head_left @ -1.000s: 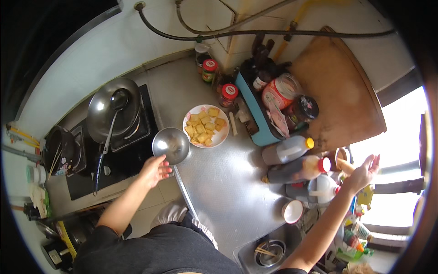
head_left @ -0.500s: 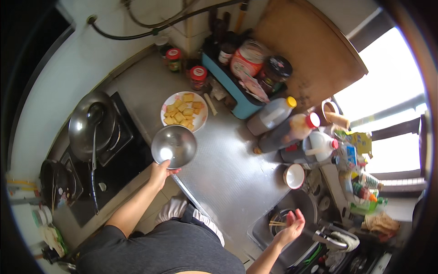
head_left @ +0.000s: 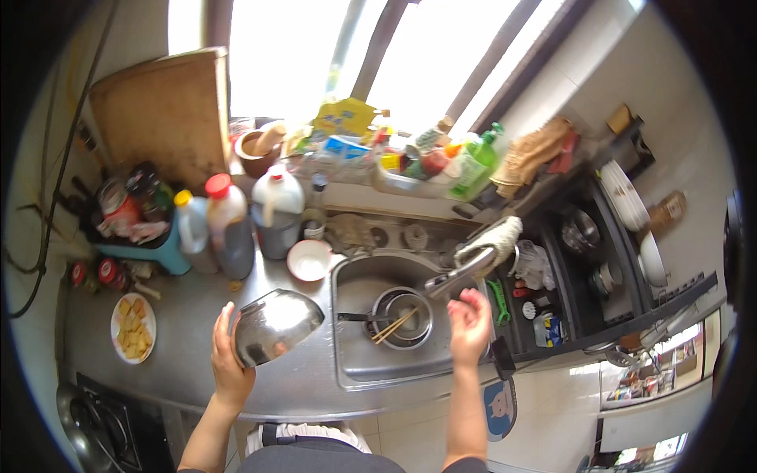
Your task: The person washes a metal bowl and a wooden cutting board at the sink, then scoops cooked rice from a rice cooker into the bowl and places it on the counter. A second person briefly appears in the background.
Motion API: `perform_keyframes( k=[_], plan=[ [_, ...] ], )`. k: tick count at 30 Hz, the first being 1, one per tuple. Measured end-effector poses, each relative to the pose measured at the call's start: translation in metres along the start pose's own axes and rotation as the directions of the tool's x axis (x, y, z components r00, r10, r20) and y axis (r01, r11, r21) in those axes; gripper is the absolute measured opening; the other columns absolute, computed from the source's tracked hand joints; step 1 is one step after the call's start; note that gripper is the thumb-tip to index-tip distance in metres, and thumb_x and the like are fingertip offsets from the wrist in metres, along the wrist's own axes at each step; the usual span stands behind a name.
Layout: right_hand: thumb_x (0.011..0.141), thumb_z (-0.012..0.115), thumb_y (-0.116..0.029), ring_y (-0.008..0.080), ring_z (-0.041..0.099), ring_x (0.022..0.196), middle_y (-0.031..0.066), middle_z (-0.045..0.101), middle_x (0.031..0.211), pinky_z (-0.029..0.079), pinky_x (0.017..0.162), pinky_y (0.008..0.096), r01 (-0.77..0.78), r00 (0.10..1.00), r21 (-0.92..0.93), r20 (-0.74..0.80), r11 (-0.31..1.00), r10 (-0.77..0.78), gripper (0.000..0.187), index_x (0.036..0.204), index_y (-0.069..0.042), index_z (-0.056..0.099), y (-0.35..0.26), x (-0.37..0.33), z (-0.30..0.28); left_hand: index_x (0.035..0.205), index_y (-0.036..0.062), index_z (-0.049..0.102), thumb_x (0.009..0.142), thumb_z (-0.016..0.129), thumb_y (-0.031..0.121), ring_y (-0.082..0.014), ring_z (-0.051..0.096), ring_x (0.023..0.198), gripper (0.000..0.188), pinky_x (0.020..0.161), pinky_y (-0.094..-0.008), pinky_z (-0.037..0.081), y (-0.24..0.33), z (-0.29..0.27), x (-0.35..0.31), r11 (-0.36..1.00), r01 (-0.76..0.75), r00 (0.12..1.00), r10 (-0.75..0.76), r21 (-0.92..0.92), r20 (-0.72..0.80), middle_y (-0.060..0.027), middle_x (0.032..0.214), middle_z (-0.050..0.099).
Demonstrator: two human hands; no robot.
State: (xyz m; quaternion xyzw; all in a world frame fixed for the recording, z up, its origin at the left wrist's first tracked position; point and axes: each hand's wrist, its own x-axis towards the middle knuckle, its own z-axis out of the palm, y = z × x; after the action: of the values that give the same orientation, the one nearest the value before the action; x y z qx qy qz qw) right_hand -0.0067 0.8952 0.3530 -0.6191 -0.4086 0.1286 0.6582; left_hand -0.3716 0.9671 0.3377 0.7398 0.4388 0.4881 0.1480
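My left hand (head_left: 232, 364) grips a shiny metal bowl (head_left: 277, 329) by its rim, the fingers outside and the bowl tipped on its side over the counter, just left of the sink (head_left: 347, 356). In the sink sits a pan (head_left: 378, 315) with a dark handle and a pair of wooden chopsticks (head_left: 397, 325) resting across it. My right hand (head_left: 471, 325) is raised beside the faucet (head_left: 461, 272), fingers loosely curled and apart, with nothing in them. A cloth (head_left: 497, 236) hangs over the faucet.
A white bowl (head_left: 309, 260) stands at the sink's back left corner. Several large bottles (head_left: 230, 225) line the counter's back. Farther left lies a plate (head_left: 118, 347) of golden fried pieces (head_left: 135, 331). A dark dish rack (head_left: 572, 296) is right of the sink; a stove (head_left: 118, 418) is at lower left.
My view has swung right toward the sink. The left hand has carried the metal bowl away from the plate toward the sink and tilted it. The right hand is now close to the faucet.
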Motion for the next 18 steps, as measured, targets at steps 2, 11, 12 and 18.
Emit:
perform_keyframes(
  k=[2,11,12,18],
  plan=[
    [0.083,0.059,-0.003,0.0128,0.059,0.084,0.0089,0.055,0.104,0.047,0.078,0.0236,0.158,0.987,0.048,-0.015,0.986,-0.157,0.035,0.115,0.001,0.045,-0.016,0.067,-0.025,0.13,-0.0023,0.03,0.071,0.046,-0.013,-0.0334,0.055,0.102,0.063,0.093,-0.0391,0.043,0.019,0.022,-0.001,1.0,-0.026,0.999,0.026,0.003,-0.025,-0.021,0.119,0.047],
    [0.082,0.061,-0.02,0.0256,0.06,0.079,0.0129,0.061,0.086,0.047,0.074,0.0331,0.466,0.787,-0.482,-0.158,0.742,-0.597,0.026,0.098,-0.001,0.064,0.001,0.42,-0.136,0.114,-0.001,0.048,0.066,0.047,-0.001,-0.0202,0.057,0.089,0.048,0.08,-0.0288,0.045,0.092,0.098,-0.036,0.211,0.628,0.645,-0.68,-0.749,0.349,-0.0095,0.1,0.057],
    [0.088,0.055,-0.025,0.016,0.058,0.096,0.0086,0.064,0.101,0.043,0.085,0.0278,0.373,0.836,-0.594,-0.12,0.713,-0.536,0.03,0.107,-0.002,0.062,0.006,0.449,-0.143,0.114,-0.001,0.048,0.066,0.048,0.001,-0.0207,0.058,0.088,0.048,0.081,-0.0295,0.045,0.098,0.101,-0.039,0.147,0.607,0.621,-0.701,-0.781,0.351,-0.0094,0.098,0.058],
    [0.078,0.056,-0.058,0.0145,0.061,0.063,0.0077,0.067,0.079,0.049,0.052,0.029,0.055,0.943,-0.231,-0.309,0.971,-0.127,0.058,0.084,-0.002,0.068,0.002,0.519,-0.135,0.119,0.0013,0.047,0.083,0.044,0.029,-0.0258,0.056,0.1,0.045,0.089,-0.0367,0.044,0.141,0.107,-0.025,-0.076,0.447,0.546,-0.766,-0.891,0.339,-0.0138,0.109,0.057]
  ],
)
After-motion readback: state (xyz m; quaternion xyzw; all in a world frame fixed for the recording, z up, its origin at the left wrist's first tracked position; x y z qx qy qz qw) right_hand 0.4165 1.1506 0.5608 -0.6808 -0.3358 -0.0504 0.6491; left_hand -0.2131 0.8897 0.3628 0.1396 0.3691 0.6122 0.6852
